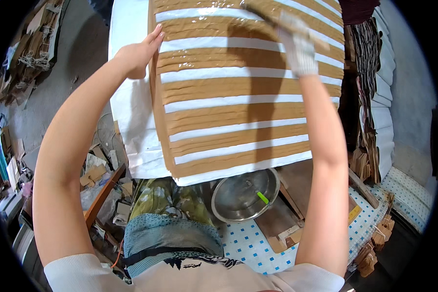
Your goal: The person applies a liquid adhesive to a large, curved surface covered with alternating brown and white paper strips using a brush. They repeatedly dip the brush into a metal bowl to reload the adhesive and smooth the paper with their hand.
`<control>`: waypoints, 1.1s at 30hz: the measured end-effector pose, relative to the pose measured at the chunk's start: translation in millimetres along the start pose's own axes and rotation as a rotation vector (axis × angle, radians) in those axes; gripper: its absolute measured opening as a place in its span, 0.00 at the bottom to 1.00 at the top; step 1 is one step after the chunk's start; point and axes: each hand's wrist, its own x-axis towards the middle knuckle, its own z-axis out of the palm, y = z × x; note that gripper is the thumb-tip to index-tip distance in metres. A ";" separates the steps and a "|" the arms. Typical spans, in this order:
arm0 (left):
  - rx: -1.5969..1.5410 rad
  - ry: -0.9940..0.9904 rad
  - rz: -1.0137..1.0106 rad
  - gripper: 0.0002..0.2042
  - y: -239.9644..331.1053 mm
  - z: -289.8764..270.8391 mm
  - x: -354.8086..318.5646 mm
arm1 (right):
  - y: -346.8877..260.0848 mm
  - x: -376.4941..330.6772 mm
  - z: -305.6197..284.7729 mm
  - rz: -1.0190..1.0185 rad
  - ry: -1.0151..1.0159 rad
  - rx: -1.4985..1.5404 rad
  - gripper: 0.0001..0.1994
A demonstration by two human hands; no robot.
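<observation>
A wide stack of brown and white paper sheets [214,115] lies in front of me, its brown strips alternating with white bands. Wet, shiny patches cover the far strips. My left hand [137,54] is bare and open, with its outstretched fingers against the stack's left edge. In a white knitted glove, my right hand [295,46] is closed around the pale handle of a brush [262,14]. The brush's dark end points left over the far wet strips. Hand and brush are blurred by motion, so contact with the paper is hard to judge.
A metal bowl [246,197] with a bright green-handled tool [262,197] stands below the stack's near edge. Brown bundles [362,97] are piled along the right. Scraps and a wooden bar [106,193] lie at the lower left, more bundles [31,53] at the far left.
</observation>
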 end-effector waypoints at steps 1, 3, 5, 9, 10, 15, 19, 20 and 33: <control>-0.021 0.034 0.024 0.57 -4.1 2.0 1.4 | -18.8 30.2 5.1 0.214 0.006 0.101 0.08; -0.056 0.114 0.091 0.53 -9.4 -0.5 9.3 | -0.7 61.2 33.0 0.123 0.129 -0.114 0.13; -0.093 0.109 0.073 0.49 -12.9 -2.6 3.5 | 3.2 27.7 58.2 0.048 0.109 -0.040 0.16; -0.219 0.138 0.118 0.46 -33.6 10.6 4.1 | -32.5 -104.1 54.7 -0.217 0.058 0.194 0.10; -0.256 0.160 0.128 0.49 -37.8 16.2 6.4 | -43.1 -141.9 44.9 -0.197 -0.034 0.220 0.09; -0.391 0.179 0.190 0.50 -38.8 22.8 7.5 | -92.7 -271.2 -13.8 -0.040 -0.691 0.104 0.12; -0.532 0.198 0.264 0.49 -37.0 35.5 6.1 | -79.2 -216.5 -4.4 -0.009 -0.554 0.223 0.14; -0.588 0.229 0.263 0.48 -37.8 44.6 -0.6 | -96.7 -161.1 -10.6 0.092 -0.539 0.373 0.14; -0.424 0.594 0.106 0.38 -47.7 39.5 34.5 | -120.2 30.1 87.4 -0.353 -0.099 -0.169 0.13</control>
